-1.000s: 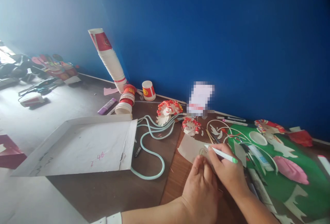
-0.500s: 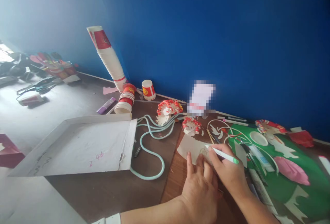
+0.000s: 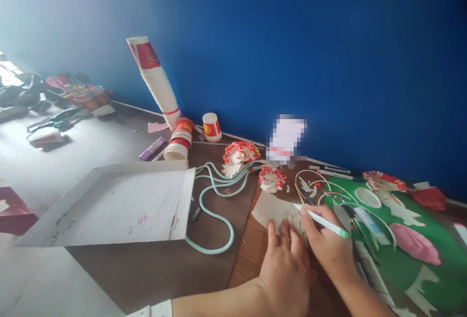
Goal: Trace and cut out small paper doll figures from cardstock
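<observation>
My right hand (image 3: 328, 239) is closed around a white marker with a green end (image 3: 324, 222). The marker's tip touches a piece of off-white paper (image 3: 270, 208) that bears a few faint green lines. My left hand (image 3: 286, 258) lies flat on the paper's lower edge, fingers spread and pressing it to the brown table. Just beyond the paper sits a red and white flower cut from a paper cup (image 3: 272, 179). A larger flower of the same kind (image 3: 241, 154) is behind it to the left.
To the left lie a white box lid (image 3: 120, 205) and a pale blue cable (image 3: 229, 239). A tall stack of paper cups (image 3: 160, 88) leans against the blue wall. Green paper (image 3: 438, 239) at right carries a pink paper piece (image 3: 418, 244) and scraps.
The marker has shifted slightly on the paper, and more green line shows near its tip. My left hand still holds the paper down. The whole view has moved slightly.
</observation>
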The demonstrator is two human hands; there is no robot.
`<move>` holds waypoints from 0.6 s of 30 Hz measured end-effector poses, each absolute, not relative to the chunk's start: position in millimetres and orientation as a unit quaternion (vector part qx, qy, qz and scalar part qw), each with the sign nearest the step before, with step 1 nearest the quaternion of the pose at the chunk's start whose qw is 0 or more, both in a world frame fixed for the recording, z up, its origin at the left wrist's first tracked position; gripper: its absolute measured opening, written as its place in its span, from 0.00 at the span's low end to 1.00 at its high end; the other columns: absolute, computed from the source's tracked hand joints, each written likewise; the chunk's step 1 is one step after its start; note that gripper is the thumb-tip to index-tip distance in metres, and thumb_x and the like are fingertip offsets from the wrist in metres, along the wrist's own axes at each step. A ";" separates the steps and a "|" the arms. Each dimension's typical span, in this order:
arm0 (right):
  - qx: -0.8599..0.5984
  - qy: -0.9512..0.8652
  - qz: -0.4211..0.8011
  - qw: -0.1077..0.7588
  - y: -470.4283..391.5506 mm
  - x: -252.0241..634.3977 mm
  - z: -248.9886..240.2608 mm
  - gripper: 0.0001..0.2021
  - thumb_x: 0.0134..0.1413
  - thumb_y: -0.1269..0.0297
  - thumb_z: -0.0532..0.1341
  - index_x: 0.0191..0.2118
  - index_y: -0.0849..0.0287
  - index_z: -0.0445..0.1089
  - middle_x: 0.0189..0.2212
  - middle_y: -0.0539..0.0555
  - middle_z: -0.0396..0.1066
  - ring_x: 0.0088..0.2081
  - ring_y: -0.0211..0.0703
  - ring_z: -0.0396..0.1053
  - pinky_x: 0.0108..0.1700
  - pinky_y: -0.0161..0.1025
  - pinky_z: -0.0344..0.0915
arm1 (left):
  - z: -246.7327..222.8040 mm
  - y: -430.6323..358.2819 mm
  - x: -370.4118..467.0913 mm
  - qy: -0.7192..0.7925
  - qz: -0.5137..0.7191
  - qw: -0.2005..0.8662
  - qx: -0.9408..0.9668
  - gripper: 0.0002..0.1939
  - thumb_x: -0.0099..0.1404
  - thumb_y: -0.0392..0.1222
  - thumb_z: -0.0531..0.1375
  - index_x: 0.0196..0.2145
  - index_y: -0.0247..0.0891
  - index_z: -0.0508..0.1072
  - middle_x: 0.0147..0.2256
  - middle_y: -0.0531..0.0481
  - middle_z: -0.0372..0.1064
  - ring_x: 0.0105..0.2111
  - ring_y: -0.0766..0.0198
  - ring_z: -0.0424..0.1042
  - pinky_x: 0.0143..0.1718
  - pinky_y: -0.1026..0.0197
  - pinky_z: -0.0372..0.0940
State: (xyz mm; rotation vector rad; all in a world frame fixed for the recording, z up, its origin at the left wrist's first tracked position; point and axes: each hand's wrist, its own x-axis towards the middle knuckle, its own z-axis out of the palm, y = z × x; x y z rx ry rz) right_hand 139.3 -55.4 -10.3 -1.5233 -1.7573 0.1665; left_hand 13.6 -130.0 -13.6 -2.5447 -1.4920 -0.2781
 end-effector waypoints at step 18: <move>-0.645 -0.575 0.117 0.489 -57.7 157.2 11.8 0.14 0.54 0.51 0.62 0.35 0.59 0.71 0.31 0.60 0.76 0.34 0.51 0.76 0.36 0.44 0.71 | -9.8 -128.7 11.5 -0.487 -0.079 0.091 -0.865 0.26 0.70 0.53 0.52 0.52 0.31 0.76 0.56 0.29 0.66 0.60 0.39 0.59 0.60 0.35 0.47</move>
